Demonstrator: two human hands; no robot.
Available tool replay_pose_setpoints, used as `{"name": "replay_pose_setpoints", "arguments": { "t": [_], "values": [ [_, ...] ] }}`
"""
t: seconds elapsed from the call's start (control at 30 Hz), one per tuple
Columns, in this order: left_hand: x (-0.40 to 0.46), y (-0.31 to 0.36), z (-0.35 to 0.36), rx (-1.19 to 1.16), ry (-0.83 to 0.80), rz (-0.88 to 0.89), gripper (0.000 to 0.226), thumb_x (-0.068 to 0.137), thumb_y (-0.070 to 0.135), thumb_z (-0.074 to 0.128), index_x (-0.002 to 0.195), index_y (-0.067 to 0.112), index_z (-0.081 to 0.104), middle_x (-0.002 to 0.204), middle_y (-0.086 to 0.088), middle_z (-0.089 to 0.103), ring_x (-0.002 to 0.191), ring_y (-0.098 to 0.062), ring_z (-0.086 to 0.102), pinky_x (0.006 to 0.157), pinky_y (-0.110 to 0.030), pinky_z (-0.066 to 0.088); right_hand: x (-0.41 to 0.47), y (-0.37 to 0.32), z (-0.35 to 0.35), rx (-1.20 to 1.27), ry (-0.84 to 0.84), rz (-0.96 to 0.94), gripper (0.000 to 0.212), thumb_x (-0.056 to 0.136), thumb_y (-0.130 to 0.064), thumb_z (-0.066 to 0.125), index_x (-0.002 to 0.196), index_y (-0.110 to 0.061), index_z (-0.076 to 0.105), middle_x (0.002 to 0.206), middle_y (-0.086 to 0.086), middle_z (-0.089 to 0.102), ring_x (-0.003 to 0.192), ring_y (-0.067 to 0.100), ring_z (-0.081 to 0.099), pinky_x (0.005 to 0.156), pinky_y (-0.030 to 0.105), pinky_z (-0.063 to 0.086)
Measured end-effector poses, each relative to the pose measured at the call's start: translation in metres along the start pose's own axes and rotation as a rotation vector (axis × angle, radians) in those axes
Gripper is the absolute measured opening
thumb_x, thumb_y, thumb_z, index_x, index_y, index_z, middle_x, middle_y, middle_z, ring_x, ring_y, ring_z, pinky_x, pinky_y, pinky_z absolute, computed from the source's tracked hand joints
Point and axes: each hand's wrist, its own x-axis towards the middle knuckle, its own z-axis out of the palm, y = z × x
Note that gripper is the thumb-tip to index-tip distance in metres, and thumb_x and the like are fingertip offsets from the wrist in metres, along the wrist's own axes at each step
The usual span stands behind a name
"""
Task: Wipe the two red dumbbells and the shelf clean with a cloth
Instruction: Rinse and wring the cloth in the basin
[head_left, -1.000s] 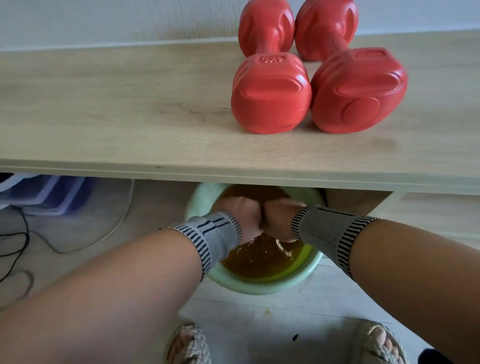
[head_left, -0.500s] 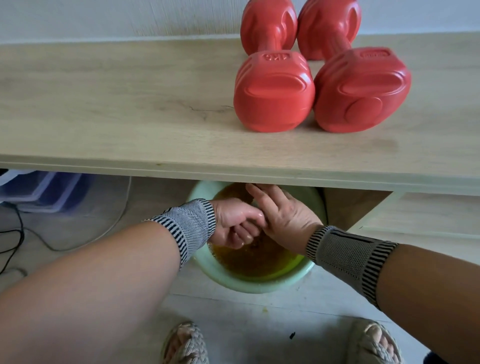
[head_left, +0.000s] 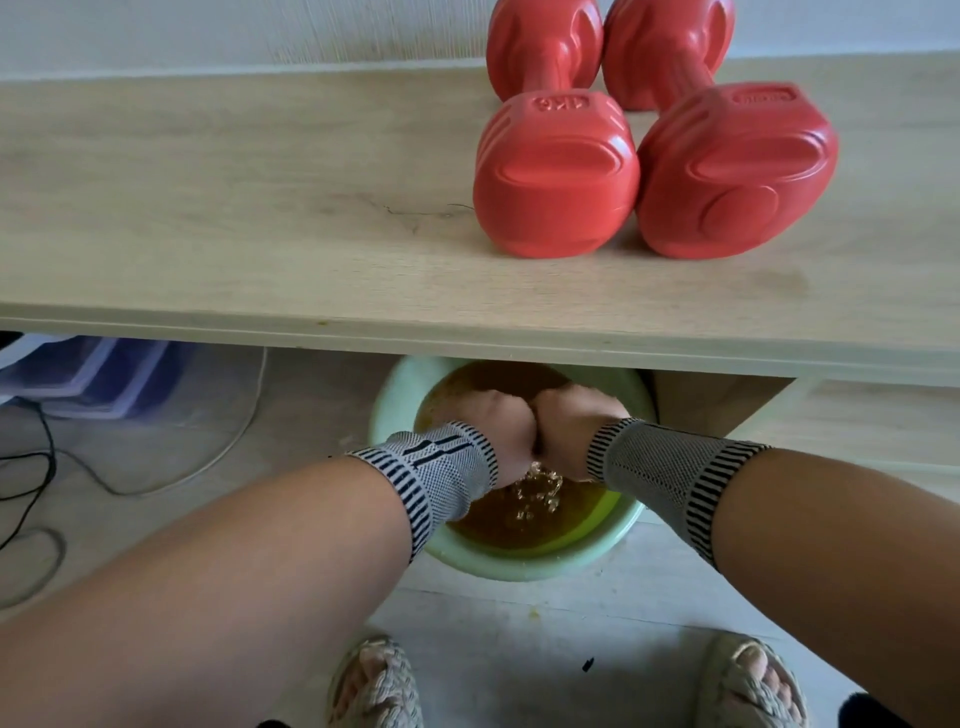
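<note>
Wringing looks like the step in hand, judged from both fists pressed knuckle to knuckle over the basin (head_left: 519, 564), w/ drips hitting the brown water. Landmark = shelf (head_left: 234, 208), the biggest thing: basin sits on the floor below its front edge. Two red dumbbells: left dumbbell (head_left: 556, 171) and right dumbbell (head_left: 737, 166) lie on the shelf top toward its right, touching side by side, long axes running front-to-back, near heads facing the shelf's front edge. Left hand (head_left: 501, 431) & right hand (head_left: 574, 428) are curled tight; cloth itself hidden, so can't tell what's held. To do it well: twist hard, keep fists low over the basin, stop once drips end.
</note>
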Motion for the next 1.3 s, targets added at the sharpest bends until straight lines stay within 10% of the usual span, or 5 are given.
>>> {"name": "replay_pose_setpoints", "arguments": {
  "t": [0.3, 0.5, 0.67, 0.87, 1.3],
  "values": [
    [-0.003, -0.021, 0.022, 0.119, 0.133, 0.256, 0.037, 0.097, 0.039, 0.044, 0.124, 0.015, 0.035, 0.092, -0.005, 0.068, 0.08, -0.027, 0.066, 0.065, -0.035, 0.049, 0.003, 0.005, 0.006, 0.312, -0.294, 0.021, 0.036, 0.078, -0.018, 0.069, 0.112, -0.008, 0.058, 0.088, 0.009, 0.065, 0.066, 0.019, 0.061, 0.048, 0.023, 0.048],
    [0.0, -0.026, 0.025, -0.859, -0.159, -0.092, 0.023, 0.094, 0.039, 0.055, 0.091, 0.017, 0.058, 0.07, 0.001, 0.058, 0.063, -0.015, 0.054, 0.062, -0.029, 0.046, -0.019, 0.019, 0.025, 0.258, 0.203, -0.164, 0.09, 0.081, -0.017, 0.06, 0.145, -0.039, 0.001, 0.148, 0.01, 0.029, 0.117, 0.026, 0.052, 0.096, 0.031, 0.044],
    [-0.004, -0.028, -0.002, -1.366, -0.678, -0.16, 0.039, 0.097, 0.018, 0.04, 0.058, 0.021, 0.044, 0.044, 0.009, 0.025, 0.037, -0.003, 0.02, 0.039, -0.015, 0.015, -0.018, 0.021, 0.032, -0.022, 0.665, -0.538, 0.068, 0.071, -0.016, 0.068, 0.131, -0.013, 0.035, 0.098, 0.017, 0.059, 0.074, 0.033, 0.062, 0.06, 0.035, 0.055],
    [-0.004, -0.02, -0.013, -1.118, -0.642, -0.139, 0.052, 0.087, 0.014, 0.064, 0.038, 0.019, 0.047, 0.043, 0.007, 0.032, 0.037, -0.005, 0.022, 0.039, -0.016, 0.013, -0.025, 0.006, -0.015, -0.263, 0.52, -0.492, 0.03, 0.086, -0.031, 0.051, 0.107, -0.01, 0.055, 0.092, 0.008, 0.063, 0.072, 0.028, 0.064, 0.054, 0.028, 0.04],
    [0.009, -0.009, 0.003, -0.133, 0.038, -0.057, 0.021, 0.086, 0.031, 0.055, 0.094, 0.017, 0.068, 0.08, -0.004, 0.065, 0.07, -0.025, 0.059, 0.062, -0.03, 0.049, -0.008, -0.006, -0.008, -0.213, 0.148, -0.071, 0.02, 0.085, -0.029, 0.052, 0.096, -0.02, 0.067, 0.093, 0.004, 0.069, 0.083, 0.024, 0.066, 0.064, 0.028, 0.045]
  ]
}}
